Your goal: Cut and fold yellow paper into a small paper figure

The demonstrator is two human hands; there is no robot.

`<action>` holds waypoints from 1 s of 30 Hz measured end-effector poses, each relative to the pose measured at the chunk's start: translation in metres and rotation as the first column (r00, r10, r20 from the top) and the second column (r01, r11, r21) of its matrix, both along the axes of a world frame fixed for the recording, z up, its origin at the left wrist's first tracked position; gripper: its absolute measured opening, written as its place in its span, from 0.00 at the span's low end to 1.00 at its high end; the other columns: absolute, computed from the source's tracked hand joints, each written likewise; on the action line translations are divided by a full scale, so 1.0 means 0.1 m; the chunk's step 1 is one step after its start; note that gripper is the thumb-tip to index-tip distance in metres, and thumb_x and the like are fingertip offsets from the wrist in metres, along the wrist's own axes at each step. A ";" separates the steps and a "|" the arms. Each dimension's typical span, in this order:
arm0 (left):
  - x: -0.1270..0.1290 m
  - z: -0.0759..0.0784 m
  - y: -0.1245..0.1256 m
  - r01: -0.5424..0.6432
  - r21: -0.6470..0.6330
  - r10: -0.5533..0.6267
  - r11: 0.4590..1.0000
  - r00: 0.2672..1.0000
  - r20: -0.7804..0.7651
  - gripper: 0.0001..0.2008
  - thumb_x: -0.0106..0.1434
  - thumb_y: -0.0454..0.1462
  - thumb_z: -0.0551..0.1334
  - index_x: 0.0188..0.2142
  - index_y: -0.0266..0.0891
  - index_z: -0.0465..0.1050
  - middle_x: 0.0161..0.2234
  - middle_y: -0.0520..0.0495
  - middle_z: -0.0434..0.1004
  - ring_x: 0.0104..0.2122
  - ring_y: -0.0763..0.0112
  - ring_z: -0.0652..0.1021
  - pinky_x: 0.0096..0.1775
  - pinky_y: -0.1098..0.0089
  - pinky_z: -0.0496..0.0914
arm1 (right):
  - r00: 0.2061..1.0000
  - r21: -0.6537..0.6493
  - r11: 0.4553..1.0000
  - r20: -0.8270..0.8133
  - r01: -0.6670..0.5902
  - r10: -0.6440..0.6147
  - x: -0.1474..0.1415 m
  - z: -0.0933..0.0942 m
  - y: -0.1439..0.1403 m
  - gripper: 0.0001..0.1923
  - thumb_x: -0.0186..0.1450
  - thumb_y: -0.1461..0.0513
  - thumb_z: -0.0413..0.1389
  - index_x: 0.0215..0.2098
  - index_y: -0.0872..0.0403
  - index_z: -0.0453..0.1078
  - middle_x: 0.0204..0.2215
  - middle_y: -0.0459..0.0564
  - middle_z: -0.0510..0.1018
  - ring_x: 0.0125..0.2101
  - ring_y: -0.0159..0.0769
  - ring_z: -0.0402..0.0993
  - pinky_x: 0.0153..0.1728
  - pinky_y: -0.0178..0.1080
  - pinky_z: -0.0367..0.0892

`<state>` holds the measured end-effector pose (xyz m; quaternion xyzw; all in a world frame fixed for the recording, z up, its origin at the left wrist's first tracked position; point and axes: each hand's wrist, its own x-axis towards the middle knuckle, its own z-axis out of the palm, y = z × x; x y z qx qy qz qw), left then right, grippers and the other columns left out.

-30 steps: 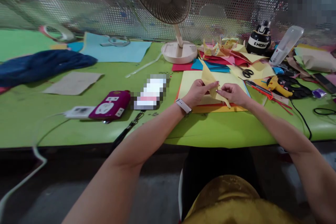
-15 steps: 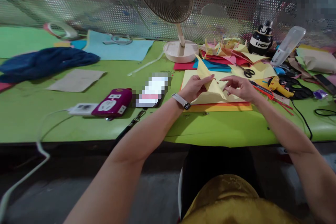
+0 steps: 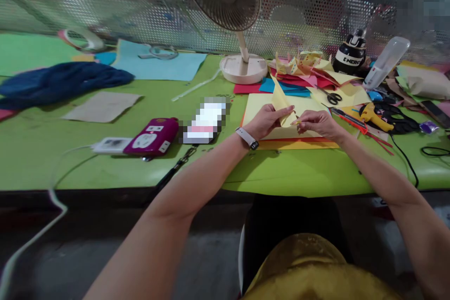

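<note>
A pale yellow folded paper stands tilted between my hands, its pointed end up. My left hand grips it from the left, thumb on the near face. My right hand pinches the paper's lower right corner between thumb and fingers. Beneath both hands lies a stack of paper sheets, cream on top with red and orange edges showing below. The far side of the folded paper is hidden.
Behind the stack are a white fan and a heap of coloured paper pieces. To the right lie scissors, a red cutter and a yellow glue gun. A phone and a purple power bank rest left.
My right hand has closed from loosely bent fingers into a pinch on the paper's corner. The folded paper and my left hand have shifted slightly right.
</note>
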<state>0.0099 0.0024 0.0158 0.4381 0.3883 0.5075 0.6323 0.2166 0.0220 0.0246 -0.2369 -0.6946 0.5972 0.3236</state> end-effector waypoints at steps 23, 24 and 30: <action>0.12 0.01 -0.07 -0.117 0.007 0.116 0.993 0.990 0.084 0.27 0.39 0.50 0.82 0.31 0.35 0.80 0.28 0.49 0.82 0.28 0.73 0.78 0.32 0.71 0.73 | 0.961 -0.107 0.956 -0.012 0.274 -0.276 -0.16 0.04 -0.15 0.29 0.49 0.39 0.73 0.24 0.53 0.72 0.20 0.40 0.73 0.21 0.26 0.72 0.27 0.35 0.79; 0.12 0.01 -0.07 -0.131 0.010 0.129 0.991 0.988 0.080 0.27 0.39 0.51 0.82 0.31 0.36 0.80 0.28 0.49 0.82 0.28 0.73 0.77 0.32 0.71 0.73 | 0.959 -0.104 0.954 -0.003 0.282 -0.284 -0.16 0.03 -0.15 0.29 0.49 0.39 0.73 0.24 0.53 0.71 0.20 0.40 0.74 0.20 0.27 0.72 0.27 0.35 0.79; 0.13 -0.04 -0.06 -0.161 0.051 0.159 0.986 0.987 0.034 0.29 0.42 0.56 0.80 0.32 0.38 0.80 0.30 0.50 0.82 0.30 0.71 0.79 0.33 0.70 0.73 | 0.950 -0.078 0.946 0.025 0.313 -0.312 -0.13 -0.05 -0.09 0.27 0.55 0.40 0.70 0.28 0.52 0.69 0.23 0.41 0.75 0.19 0.26 0.73 0.24 0.35 0.78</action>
